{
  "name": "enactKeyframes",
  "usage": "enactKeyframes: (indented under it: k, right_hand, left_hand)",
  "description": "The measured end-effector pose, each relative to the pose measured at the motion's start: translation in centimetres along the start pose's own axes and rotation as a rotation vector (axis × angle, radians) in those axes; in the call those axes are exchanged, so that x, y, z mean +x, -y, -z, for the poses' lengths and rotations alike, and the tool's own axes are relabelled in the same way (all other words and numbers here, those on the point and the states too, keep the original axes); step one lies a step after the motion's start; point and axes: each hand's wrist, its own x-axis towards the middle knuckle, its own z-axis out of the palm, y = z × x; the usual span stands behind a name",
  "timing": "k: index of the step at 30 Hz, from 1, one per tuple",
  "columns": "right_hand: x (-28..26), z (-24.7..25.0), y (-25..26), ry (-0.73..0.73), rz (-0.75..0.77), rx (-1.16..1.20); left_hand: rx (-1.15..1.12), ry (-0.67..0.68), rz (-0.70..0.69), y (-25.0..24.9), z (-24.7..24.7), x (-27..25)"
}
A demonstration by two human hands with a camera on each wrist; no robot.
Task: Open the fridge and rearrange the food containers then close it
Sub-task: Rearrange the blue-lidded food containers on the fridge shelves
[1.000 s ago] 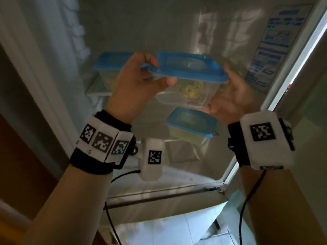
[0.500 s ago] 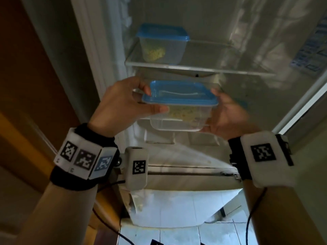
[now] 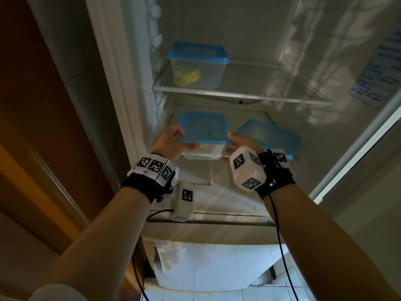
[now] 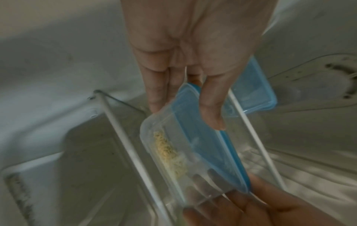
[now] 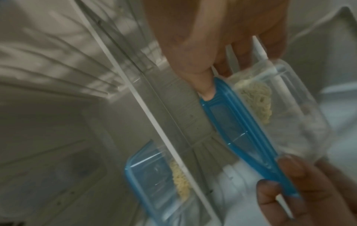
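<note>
Lowered from mid-frame since the earlier frames, the held container (image 3: 204, 135) now sits at centre under the glass shelf (image 3: 243, 95). Left hand (image 3: 168, 141) and right hand (image 3: 239, 141) grip its opposite ends, thumbs on the lid. It looks light, stiff, slick-walled; the rim grips best. Behind: another container (image 3: 269, 137) right, a third (image 3: 197, 66) above.

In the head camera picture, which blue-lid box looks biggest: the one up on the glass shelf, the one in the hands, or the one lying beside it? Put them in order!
1. Box on the glass shelf: looks biggest, tallest.
2 and 3. Held box and the box beside it: too alike, and partly hidden by the hands, so no ranking.
</note>
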Motion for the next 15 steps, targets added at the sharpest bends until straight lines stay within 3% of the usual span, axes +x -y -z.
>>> enactKeyframes:
  k: [5,10,15]
  right_hand:
    - [2.3,0.0,0.2,-0.029,0.033,-0.167]
    - [4.3,-1.2,0.5,0.021,0.048,-0.161]
    - [6.4,-2.0,-0.2,-0.009,-0.021,-0.119]
  left_hand:
    - [-0.037,-0.066,0.038,0.7,-0.8,2.1]
    - [0.074,-0.144,0.073,0.7,-1.7,3.8]
    - [0.204,-0.092,0.056,1.3,-1.8,4.8]
